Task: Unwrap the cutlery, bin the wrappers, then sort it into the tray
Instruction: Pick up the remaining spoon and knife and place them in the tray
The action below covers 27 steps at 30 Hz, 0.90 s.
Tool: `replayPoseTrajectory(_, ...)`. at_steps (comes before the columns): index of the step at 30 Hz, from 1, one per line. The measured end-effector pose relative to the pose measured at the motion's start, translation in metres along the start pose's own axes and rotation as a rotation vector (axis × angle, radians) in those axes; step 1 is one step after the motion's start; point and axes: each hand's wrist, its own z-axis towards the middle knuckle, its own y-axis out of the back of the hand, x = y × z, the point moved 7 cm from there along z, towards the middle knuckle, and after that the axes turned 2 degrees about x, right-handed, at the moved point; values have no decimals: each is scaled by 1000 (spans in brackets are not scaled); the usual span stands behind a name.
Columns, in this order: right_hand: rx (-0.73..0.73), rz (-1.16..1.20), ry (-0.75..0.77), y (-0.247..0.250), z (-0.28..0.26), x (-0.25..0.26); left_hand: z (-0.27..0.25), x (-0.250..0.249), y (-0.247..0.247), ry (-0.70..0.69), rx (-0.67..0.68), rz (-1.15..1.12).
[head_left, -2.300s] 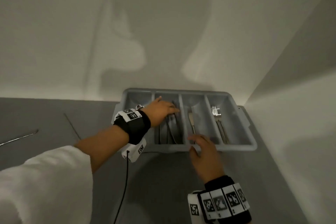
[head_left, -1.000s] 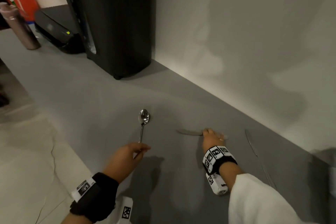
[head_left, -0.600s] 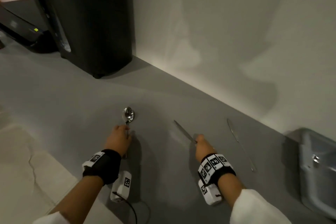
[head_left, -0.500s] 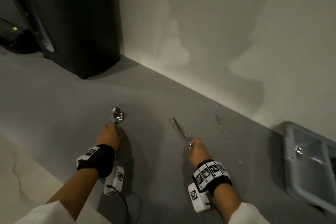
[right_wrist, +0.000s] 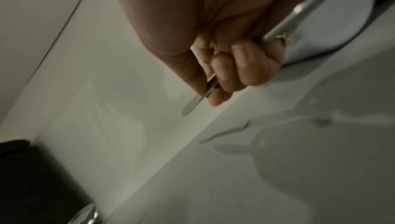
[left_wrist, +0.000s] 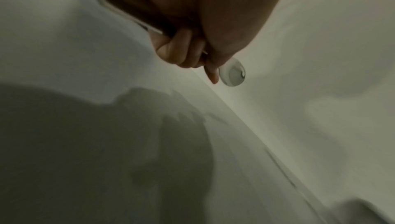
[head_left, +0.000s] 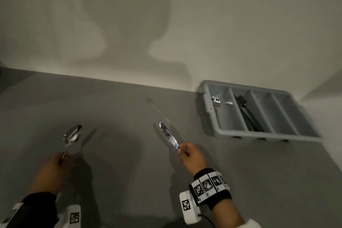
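Observation:
My left hand (head_left: 53, 164) grips the handle of a steel spoon (head_left: 72, 136), lifted off the grey counter with its bowl pointing away; the left wrist view shows the spoon bowl (left_wrist: 233, 73) past my curled fingers. My right hand (head_left: 190, 155) grips a table knife (head_left: 169, 137) by its handle, blade pointing up and left; the right wrist view shows the knife blade (right_wrist: 192, 105) sticking out between thumb and fingers. A second knife (head_left: 156, 107) lies on the counter beyond it. The grey four-compartment cutlery tray (head_left: 209, 105) stands at the right by the wall, with a spoon (head_left: 215, 101) in its leftmost slot and dark cutlery (head_left: 248, 114) in the second.
A white wall (head_left: 166, 24) runs along the back of the counter and meets a side wall just right of the tray. A black bin (right_wrist: 32, 182) shows at the lower left of the right wrist view.
Both hands picked up cutlery from the counter: the left lifted the spoon, the right lifted the knife. My view has swung right, bringing the tray back into sight.

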Motion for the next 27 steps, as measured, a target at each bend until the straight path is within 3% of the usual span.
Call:
replayPoseTrajectory(7, -342, 76, -44, 156, -30, -60, -67, -157, -100, -329, 136, -220)
replayPoseTrajectory(14, -487, 89, -112, 290, -45, -124, -125, -285, -188, -541, 230, -282)
replayPoseTrajectory(19, -508, 108, -58, 371, -25, -152, -137, -341, -231, -616, 204, -271)
replayPoseTrajectory(24, -514, 21, 44, 430, 33, -153, -140, -370, -247, -633, 106, -309)
replayPoseTrajectory(27, -401, -126, 5, 435, 79, -147, -147, -386, -244, -659, 25, -295)
